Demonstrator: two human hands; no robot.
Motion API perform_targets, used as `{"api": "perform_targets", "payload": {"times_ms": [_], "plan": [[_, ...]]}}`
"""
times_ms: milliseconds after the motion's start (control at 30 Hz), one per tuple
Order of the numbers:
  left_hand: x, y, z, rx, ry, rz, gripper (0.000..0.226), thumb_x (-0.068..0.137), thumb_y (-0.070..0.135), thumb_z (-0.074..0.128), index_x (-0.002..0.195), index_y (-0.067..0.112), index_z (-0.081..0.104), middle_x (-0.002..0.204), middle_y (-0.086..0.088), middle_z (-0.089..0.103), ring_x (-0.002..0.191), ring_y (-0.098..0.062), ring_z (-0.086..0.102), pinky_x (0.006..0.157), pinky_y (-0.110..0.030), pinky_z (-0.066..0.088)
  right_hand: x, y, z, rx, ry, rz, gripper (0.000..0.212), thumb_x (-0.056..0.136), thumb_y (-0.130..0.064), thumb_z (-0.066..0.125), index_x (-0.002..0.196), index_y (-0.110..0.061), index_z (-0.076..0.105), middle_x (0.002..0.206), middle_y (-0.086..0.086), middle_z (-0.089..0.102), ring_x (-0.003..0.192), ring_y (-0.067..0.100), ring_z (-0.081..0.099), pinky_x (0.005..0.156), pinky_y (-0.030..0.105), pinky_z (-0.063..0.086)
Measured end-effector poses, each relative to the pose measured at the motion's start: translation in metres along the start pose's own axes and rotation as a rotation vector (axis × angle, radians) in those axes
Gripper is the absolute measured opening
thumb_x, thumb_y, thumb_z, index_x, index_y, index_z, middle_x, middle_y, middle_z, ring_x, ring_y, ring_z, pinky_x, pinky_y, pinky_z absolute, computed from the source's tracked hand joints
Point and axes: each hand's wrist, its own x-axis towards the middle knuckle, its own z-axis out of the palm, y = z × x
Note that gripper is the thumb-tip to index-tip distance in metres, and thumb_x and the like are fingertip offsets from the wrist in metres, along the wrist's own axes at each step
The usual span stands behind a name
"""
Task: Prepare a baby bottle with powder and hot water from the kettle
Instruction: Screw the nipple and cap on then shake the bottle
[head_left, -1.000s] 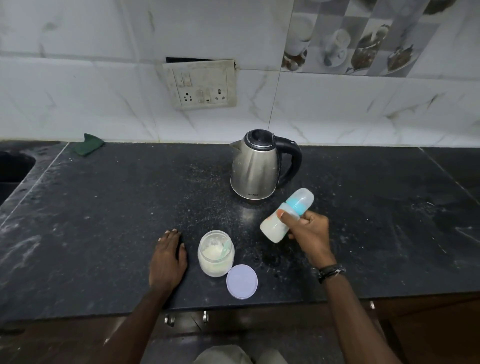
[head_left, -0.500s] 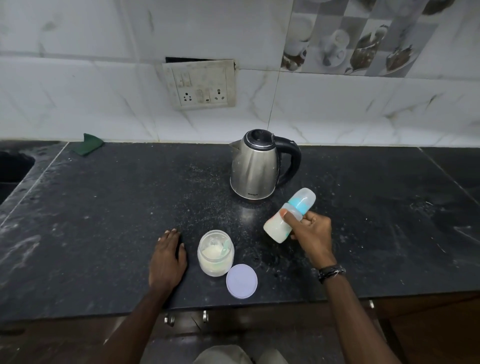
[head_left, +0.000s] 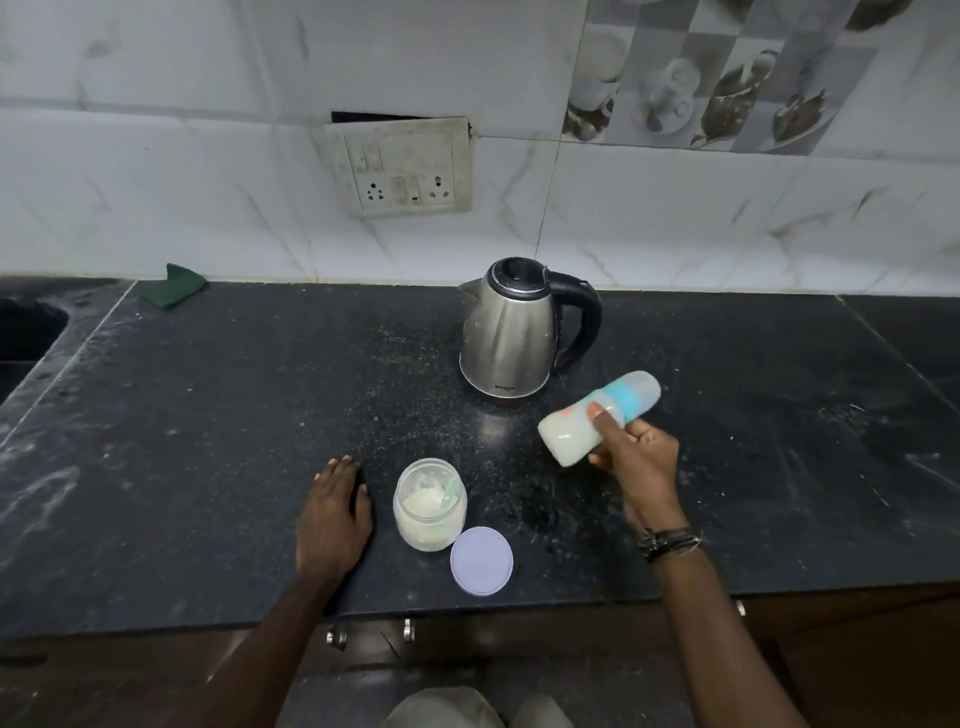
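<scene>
one head-worn wide-angle view looks forward and steeply down from above the near edge of the black counter (head_left: 208, 467). it faces the tiled wall behind the counter, stands close over it, and takes in the kettle (head_left: 506, 332) at the counter's middle.

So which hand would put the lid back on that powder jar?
Probably the left hand. It rests flat and free on the counter just beside the open jar, with the lid close by. The right hand is busy holding the bottle.
</scene>
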Motion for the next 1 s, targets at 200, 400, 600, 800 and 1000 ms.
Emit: {"api": "perform_targets", "payload": {"times_ms": [200,400,600,800,1000], "plan": [[0.0,-0.001,-0.001,-0.012,0.0,-0.002,0.043,0.093,0.02,0.048,0.126,-0.003,0.063,0.135,-0.022,0.06,0.131,-0.038,0.052,0.111,-0.05,0.04,-0.004,0.0,0.004,-0.039,-0.008,-0.034,0.026,0.079,-0.017,0.083,0.099,-0.004,0.074,0.072,-0.007,0.076,0.063,0.003,0.069,0.051,0.018,0.053],[0.001,-0.004,0.0,-0.009,0.003,-0.001,0.04,0.095,0.018,0.05,0.128,-0.002,0.063,0.137,-0.021,0.059,0.133,-0.037,0.051,0.113,-0.048,0.037,-0.003,-0.009,0.005,-0.117,-0.12,-0.035,0.031,0.074,-0.018,0.087,0.1,-0.006,0.075,0.081,-0.002,0.078,0.07,0.006,0.073,0.059,0.022,0.056],[0.0,-0.002,-0.001,-0.008,0.006,-0.014,0.046,0.092,0.023,0.046,0.126,-0.002,0.063,0.135,-0.022,0.06,0.131,-0.037,0.053,0.112,-0.048,0.038,-0.001,-0.007,0.006,-0.078,-0.132,0.047,0.025,0.075,-0.017,0.085,0.096,-0.007,0.075,0.082,0.003,0.078,0.069,0.008,0.072,0.058,0.022,0.056],[-0.002,-0.003,0.0,-0.007,0.002,-0.022,0.045,0.091,0.022,0.047,0.125,-0.002,0.064,0.134,-0.022,0.061,0.13,-0.038,0.054,0.111,-0.049,0.039,-0.003,-0.002,0.005,-0.148,-0.106,0.046,0.023,0.071,-0.02,0.089,0.089,-0.013,0.075,0.08,0.001,0.078,0.069,0.009,0.072,0.059,0.024,0.057],[-0.001,-0.002,0.001,-0.008,0.001,-0.012,0.045,0.091,0.021,0.047,0.125,-0.002,0.064,0.134,-0.023,0.061,0.13,-0.038,0.054,0.111,-0.049,0.039,-0.004,-0.005,0.007,-0.081,-0.088,0.074,0.024,0.074,-0.017,0.086,0.093,-0.007,0.074,0.079,0.001,0.077,0.068,0.01,0.072,0.055,0.023,0.056]]}}
